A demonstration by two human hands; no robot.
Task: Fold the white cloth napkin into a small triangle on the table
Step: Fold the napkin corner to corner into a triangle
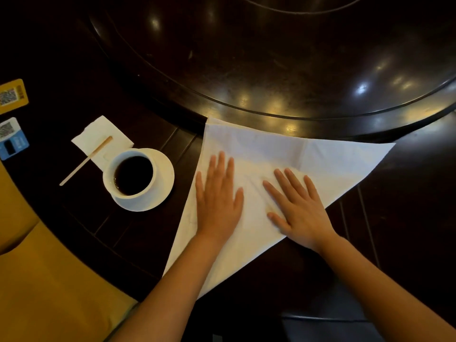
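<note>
The white cloth napkin (266, 154) lies flat on the dark wooden table (407, 193) as a large triangle, one corner by the turntable rim, one at the right, one at the near table edge. My left hand (218, 201) rests palm down on its left half, fingers spread. On the middle of the cloth my right hand (298, 206) is also pressed flat, fingers apart and pointing up-left. Neither hand grips anything.
A white cup of dark coffee (133, 175) on a saucer (165, 174) stands just left of the napkin. Beyond it lie a paper napkin (98, 134) with a wooden stirrer (85, 161). A raised dark turntable (283, 58) fills the back. Two code cards (12, 95) sit far left.
</note>
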